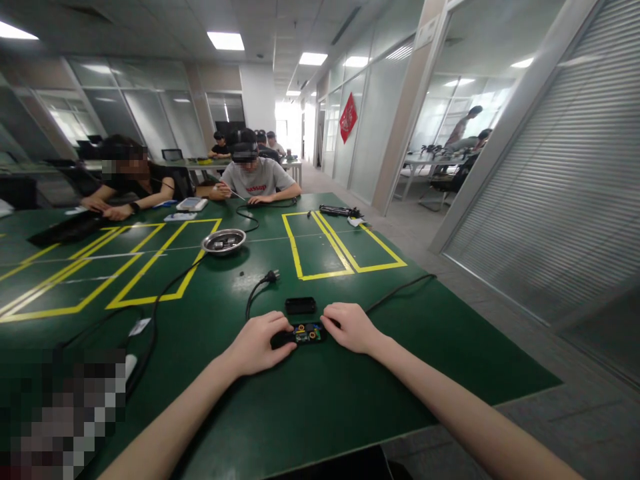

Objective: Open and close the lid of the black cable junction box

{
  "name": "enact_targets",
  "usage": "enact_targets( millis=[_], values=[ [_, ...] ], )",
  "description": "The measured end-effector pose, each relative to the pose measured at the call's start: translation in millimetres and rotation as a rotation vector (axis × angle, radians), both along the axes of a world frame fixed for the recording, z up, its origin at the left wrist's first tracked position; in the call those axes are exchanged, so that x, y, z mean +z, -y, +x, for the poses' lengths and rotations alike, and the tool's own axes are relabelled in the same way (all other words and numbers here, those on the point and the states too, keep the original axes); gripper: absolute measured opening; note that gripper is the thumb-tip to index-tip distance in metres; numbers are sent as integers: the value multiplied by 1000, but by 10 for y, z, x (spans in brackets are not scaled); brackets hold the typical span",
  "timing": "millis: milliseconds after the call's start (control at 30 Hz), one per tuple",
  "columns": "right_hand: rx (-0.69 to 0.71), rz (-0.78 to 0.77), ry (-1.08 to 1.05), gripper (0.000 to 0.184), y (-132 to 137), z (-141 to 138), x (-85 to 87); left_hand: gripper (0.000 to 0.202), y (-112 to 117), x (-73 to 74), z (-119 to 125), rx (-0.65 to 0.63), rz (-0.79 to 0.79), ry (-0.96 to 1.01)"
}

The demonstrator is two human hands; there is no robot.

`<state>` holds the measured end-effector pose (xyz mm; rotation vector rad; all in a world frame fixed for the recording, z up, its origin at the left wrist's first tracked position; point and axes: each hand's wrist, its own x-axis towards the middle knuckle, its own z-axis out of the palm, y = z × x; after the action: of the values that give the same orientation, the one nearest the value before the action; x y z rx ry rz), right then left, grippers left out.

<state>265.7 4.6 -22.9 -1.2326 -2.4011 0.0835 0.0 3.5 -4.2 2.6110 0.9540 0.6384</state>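
An opened black power adapter (309,333) lies on the green table in front of me, its circuit board with coils and blue parts facing up. Around its left end my left hand (261,341) is closed, thumb on the near side and fingers on the far side. My right hand (351,327) is at the right end, fingers curled together; what they pinch is hidden. Just behind the adapter rests its black cover (301,305), hollow side up. A black cable (400,291) runs from behind my right hand; another with a plug (271,276) lies beyond my left hand.
A metal bowl (223,242) holding small metal parts stands farther back. Yellow tape (327,274) marks rectangles on the green table (270,427). A black tool-like bundle (340,211) lies near the far right edge. Two people (257,175) work across the table. A blurred patch covers the lower left.
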Motion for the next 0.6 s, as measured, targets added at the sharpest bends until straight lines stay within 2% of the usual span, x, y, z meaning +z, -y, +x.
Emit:
enact_targets(
  millis=[100,233,400,600],
  values=[
    [-57,-75,-39,34,-33,6,-19,19,-9,4,-3,-12,18,-32],
    [-38,-136,-55,36,-63,9,-23,18,-15,-17,11,-2,42,-43],
    [33,-113,-58,32,-67,1,-42,13,-10,-54,41,7,75,-34],
    [27,-73,-41,29,-135,-45,-68,12,-14,-85,59,63,147,-65]
  ],
)
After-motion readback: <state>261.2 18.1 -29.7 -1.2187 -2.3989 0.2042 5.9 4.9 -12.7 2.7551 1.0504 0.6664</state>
